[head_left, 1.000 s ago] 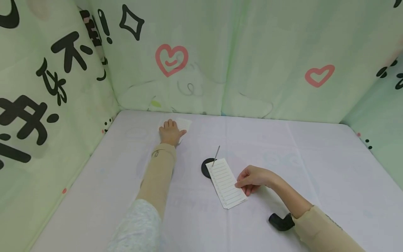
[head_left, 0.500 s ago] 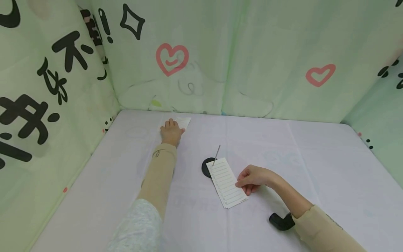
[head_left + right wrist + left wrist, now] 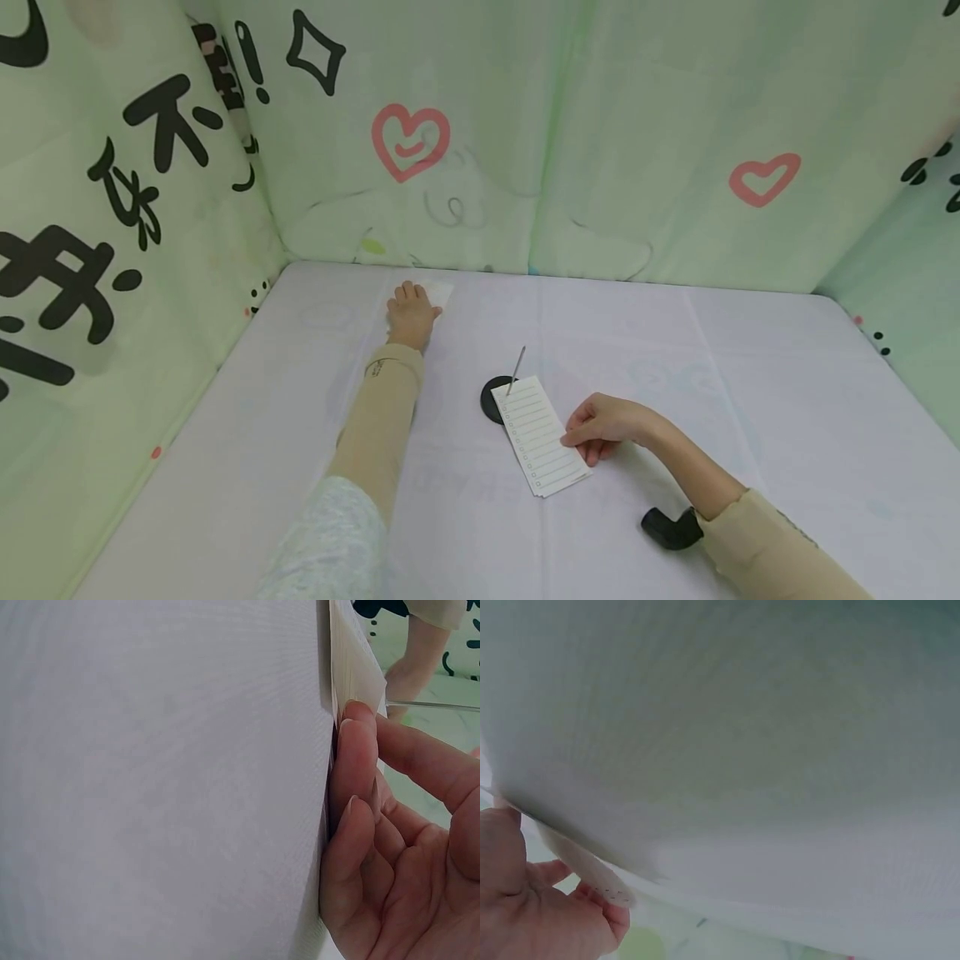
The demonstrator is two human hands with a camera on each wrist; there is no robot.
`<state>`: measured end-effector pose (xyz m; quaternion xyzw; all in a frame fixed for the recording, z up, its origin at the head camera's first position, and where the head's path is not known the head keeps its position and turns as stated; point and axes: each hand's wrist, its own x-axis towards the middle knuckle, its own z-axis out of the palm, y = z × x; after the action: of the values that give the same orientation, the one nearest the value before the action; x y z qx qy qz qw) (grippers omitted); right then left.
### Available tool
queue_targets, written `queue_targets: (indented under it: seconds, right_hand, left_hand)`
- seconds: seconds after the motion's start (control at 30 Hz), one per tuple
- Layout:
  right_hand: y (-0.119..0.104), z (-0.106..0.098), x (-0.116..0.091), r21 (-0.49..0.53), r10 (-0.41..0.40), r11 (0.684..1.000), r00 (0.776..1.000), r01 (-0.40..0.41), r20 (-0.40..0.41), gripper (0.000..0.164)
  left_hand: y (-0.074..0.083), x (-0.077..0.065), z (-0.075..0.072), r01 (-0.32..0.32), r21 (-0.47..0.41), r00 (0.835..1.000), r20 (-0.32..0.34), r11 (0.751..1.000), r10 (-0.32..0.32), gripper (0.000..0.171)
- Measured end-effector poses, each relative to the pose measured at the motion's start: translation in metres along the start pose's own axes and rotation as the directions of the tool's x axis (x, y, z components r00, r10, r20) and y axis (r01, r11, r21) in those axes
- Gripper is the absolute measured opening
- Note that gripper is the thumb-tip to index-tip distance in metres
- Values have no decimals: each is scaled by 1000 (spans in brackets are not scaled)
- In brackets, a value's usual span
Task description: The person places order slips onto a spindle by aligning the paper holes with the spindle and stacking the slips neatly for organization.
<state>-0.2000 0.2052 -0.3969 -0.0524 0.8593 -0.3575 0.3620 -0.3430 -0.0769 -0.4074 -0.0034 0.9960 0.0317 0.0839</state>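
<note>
My right hand (image 3: pixel 603 425) pinches the right edge of a small stack of lined note sheets (image 3: pixel 540 437) with checkboxes. The upright metal rod of a bill spike (image 3: pixel 491 404) passes through the stack near its top corner; its round black base shows partly beneath. In the right wrist view, the bent fingers (image 3: pixel 352 757) hold the stack's edge low over the table. Far back on the left, my left hand (image 3: pixel 410 317) covers most of a white paper sheet (image 3: pixel 438 292). The left wrist view shows this sheet (image 3: pixel 592 874) bowed off the tabletop within the bent fingers.
A white cloth covers the table (image 3: pixel 735 375). Green printed curtains (image 3: pixel 637 125) stand along its back and sides. Beside the right sleeve cuff (image 3: pixel 750 525) is a black elbow-shaped piece (image 3: pixel 671 529).
My left hand has shifted slightly right and its fingers and thumb have drawn closer together, so less of the sheet shows. My right hand and the stack stay put.
</note>
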Motion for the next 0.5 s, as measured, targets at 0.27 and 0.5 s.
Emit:
queue_targets:
  seconds: [0.27,0.5]
  right_hand:
    - [0,0,0,6,0,1000,1000,0,-2,19]
    - [-2,1,-2,2,-6,1000,1000,6,-10,18]
  left_hand:
    - [1,6,2,17,27,1000,-6,999,-17,77]
    - [0,6,1,26,40,997,-72,999,-23,82]
